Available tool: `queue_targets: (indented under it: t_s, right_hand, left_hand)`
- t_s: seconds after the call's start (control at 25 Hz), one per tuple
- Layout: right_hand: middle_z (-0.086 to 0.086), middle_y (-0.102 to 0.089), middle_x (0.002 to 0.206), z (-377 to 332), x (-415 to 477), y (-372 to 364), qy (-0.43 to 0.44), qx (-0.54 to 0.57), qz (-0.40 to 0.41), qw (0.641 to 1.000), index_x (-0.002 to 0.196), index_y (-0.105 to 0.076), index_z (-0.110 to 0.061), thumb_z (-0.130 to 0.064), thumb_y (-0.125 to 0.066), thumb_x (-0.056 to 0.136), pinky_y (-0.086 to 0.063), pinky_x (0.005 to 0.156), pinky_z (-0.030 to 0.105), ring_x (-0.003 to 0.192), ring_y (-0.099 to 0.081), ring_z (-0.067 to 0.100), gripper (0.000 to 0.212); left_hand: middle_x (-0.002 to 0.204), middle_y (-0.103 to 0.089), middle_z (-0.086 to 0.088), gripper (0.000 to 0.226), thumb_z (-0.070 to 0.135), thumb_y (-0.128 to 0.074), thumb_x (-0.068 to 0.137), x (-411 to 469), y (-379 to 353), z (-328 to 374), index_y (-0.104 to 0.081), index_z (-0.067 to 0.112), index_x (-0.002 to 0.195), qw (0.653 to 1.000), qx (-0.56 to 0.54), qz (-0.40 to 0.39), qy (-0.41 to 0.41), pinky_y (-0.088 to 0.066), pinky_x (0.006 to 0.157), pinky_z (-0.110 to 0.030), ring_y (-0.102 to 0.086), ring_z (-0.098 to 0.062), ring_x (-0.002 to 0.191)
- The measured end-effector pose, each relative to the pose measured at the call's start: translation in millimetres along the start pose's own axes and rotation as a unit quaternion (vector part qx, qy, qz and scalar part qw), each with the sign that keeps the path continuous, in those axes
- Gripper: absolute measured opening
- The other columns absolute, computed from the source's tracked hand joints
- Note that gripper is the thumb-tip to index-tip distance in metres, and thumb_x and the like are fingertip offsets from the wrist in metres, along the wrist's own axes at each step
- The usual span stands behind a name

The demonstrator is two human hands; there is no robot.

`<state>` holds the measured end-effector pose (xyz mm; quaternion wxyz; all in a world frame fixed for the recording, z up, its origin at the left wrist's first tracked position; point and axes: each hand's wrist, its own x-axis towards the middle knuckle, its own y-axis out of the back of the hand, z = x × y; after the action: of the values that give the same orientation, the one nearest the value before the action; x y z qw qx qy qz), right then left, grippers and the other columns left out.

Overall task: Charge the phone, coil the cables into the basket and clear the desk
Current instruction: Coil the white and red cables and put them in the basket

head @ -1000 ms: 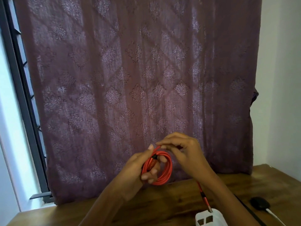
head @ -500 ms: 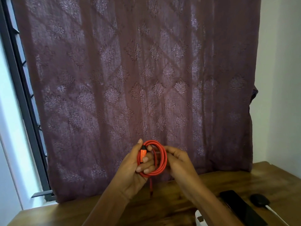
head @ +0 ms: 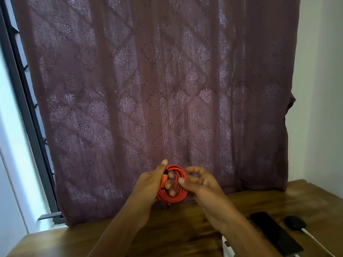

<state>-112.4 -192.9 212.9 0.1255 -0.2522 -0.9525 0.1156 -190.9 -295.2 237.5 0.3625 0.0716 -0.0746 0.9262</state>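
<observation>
A red cable [head: 178, 196], wound into a round coil, hangs in the air above the wooden desk [head: 181, 232]. My left hand [head: 150, 186] grips the coil's left side, thumb up, fingers through the loop over an orange plug. My right hand [head: 201, 184] touches the coil's right side with thumb and fingers loosely curled. A short cable end dangles under the coil. A black phone [head: 274, 233] lies flat on the desk at the right. The white basket [head: 227, 246] shows only a corner at the bottom edge, behind my right forearm.
A black round charger puck [head: 295, 222] with a white cable [head: 315, 242] lies right of the phone. A dark purple patterned curtain [head: 157, 89] hangs behind the desk. A window frame [head: 24, 112] runs along the left, a white wall on the right.
The loose tail that hung down to the basket has been wound in; only a short end dangles. Both hands with the coil have shifted slightly left, and the phone has come into view.
</observation>
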Motion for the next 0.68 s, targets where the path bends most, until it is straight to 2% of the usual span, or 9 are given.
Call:
queue_targets:
  t_s: [0.12,0.2,0.32,0.36,0.44,0.52,0.56,0.64,0.68]
  right_hand:
    - [0.008,-0.070,0.078,5.6,3.7,1.8,-0.039,0.083,-0.026,0.995,0.103,-0.048,-0.007,-0.002,-0.057,0.084,-0.048,0.077,0.036,0.072,-0.065,0.020,0.022]
    - [0.012,-0.064,0.076,5.9,3.2,3.0,-0.069,0.170,-0.082,0.980,0.097,-0.051,-0.001,-0.001,-0.059,0.080,-0.055,0.070,0.033,0.073,-0.063,0.024,0.019]
    - [0.011,-0.056,0.069,4.9,1.8,7.0,-0.097,0.267,-0.177,0.942,0.074,-0.065,0.001,-0.004,-0.082,0.055,-0.056,0.071,0.034,0.072,-0.057,0.024,0.026]
    - [0.010,-0.056,0.067,7.4,3.2,9.4,-0.103,0.275,-0.190,0.937,0.072,-0.068,-0.001,-0.005,-0.085,0.046,-0.056,0.073,0.035,0.072,-0.055,0.023,0.031]
    - [0.009,-0.055,0.068,8.7,4.5,12.8,-0.104,0.274,-0.192,0.936,0.078,-0.068,-0.001,-0.007,-0.086,0.044,-0.054,0.073,0.035,0.073,-0.052,0.023,0.040]
    - [0.009,-0.059,0.071,3.6,2.2,11.2,-0.095,0.243,-0.160,0.952,0.097,-0.061,0.000,-0.007,-0.078,0.057,-0.055,0.069,0.032,0.073,-0.057,0.022,0.044]
    - [0.009,-0.063,0.074,0.8,0.4,8.7,-0.081,0.196,-0.122,0.970,0.102,-0.058,-0.002,-0.009,-0.071,0.068,-0.055,0.066,0.029,0.072,-0.060,0.020,0.037]
    - [0.007,-0.067,0.086,0.3,-6.1,4.5,-0.005,0.036,-0.018,0.999,0.100,-0.056,-0.011,-0.015,-0.061,0.084,-0.055,0.069,0.027,0.077,-0.064,0.017,0.017]
    - [0.004,-0.065,0.092,2.8,-8.6,3.5,0.056,-0.062,0.042,0.996,0.096,-0.056,-0.017,-0.022,-0.064,0.083,-0.054,0.073,0.029,0.082,-0.063,0.016,0.016]
  left_hand:
    - [0.039,-0.047,0.002,0.052,0.046,-0.042,0.088,0.6,2.0,-0.4,-0.055,0.009,0.055,0.997,0.067,0.013,-0.025,-0.044,0.048,-0.017,-0.050,-0.009,0.039]
    - [0.036,-0.047,0.003,0.053,0.049,-0.040,0.084,0.1,1.1,-0.9,-0.052,0.007,0.053,0.994,0.093,0.011,-0.047,-0.042,0.044,-0.014,-0.048,-0.007,0.036]
    - [0.036,-0.047,0.004,0.039,0.038,-0.045,0.084,3.0,-0.2,-7.5,-0.057,0.009,0.063,0.994,0.089,-0.004,-0.058,-0.039,0.039,-0.016,-0.045,-0.004,0.033]
    - [0.037,-0.048,0.005,0.031,0.035,-0.048,0.085,3.5,-0.2,-10.0,-0.061,0.011,0.069,0.994,0.093,-0.012,-0.059,-0.038,0.040,-0.018,-0.045,-0.004,0.033]
    - [0.038,-0.049,0.005,0.027,0.032,-0.054,0.082,3.9,-2.0,-14.0,-0.064,0.010,0.069,0.993,0.094,-0.024,-0.073,-0.039,0.040,-0.017,-0.045,-0.004,0.035]
    - [0.036,-0.048,0.005,0.031,0.024,-0.055,0.085,4.0,-4.8,-14.8,-0.060,0.008,0.059,0.992,0.081,-0.009,-0.095,-0.040,0.040,-0.014,-0.044,-0.003,0.034]
    - [0.036,-0.047,0.005,0.035,0.019,-0.054,0.088,3.8,-6.5,-14.3,-0.058,0.009,0.055,0.992,0.075,0.007,-0.104,-0.039,0.039,-0.013,-0.043,-0.003,0.033]
    - [0.037,-0.046,0.003,0.039,0.018,-0.053,0.090,5.6,-7.0,-16.4,-0.053,0.010,0.052,0.989,0.076,0.047,-0.117,-0.037,0.037,-0.013,-0.042,-0.004,0.032]
    - [0.039,-0.046,0.001,0.040,0.020,-0.053,0.090,7.0,-5.5,-17.8,-0.051,0.010,0.051,0.986,0.086,0.069,-0.123,-0.035,0.035,-0.012,-0.042,-0.004,0.031]
